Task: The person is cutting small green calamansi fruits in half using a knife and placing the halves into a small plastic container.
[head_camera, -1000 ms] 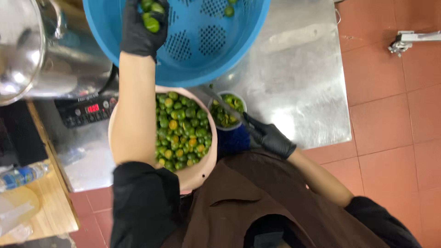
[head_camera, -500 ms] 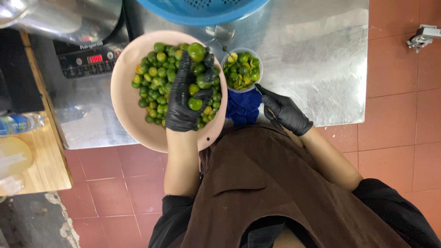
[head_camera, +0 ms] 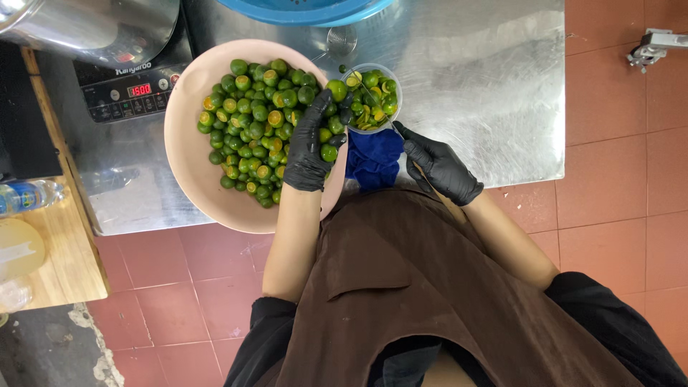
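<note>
A wide pink bowl (head_camera: 188, 168) heaped with small green citrus fruits (head_camera: 247, 122) stands on a steel table (head_camera: 480, 79). My left hand (head_camera: 309, 147), in a black glove, lies over the pile at the bowl's right side. Its fingertips pinch one green fruit (head_camera: 337, 89) beside a clear plastic cup (head_camera: 396, 92) of cut fruit halves. My right hand (head_camera: 441, 168), also gloved in black, sits at the table's near edge. It grips a thin knife (head_camera: 380, 107) whose blade points into the cup. A blue cloth (head_camera: 373, 159) lies under the cup.
A blue colander (head_camera: 308, 11) sits at the far edge, a small metal strainer (head_camera: 342, 39) beneath it. An induction cooker (head_camera: 129, 89) and a steel pot (head_camera: 93, 25) stand at the left. A wooden table (head_camera: 54, 251) with a water bottle (head_camera: 29, 197) is further left. The floor is red tile (head_camera: 616, 165).
My left hand came down from the blue colander onto the fruits in the pink bowl, then slid right toward the cup. My right hand has stayed by the cup.
</note>
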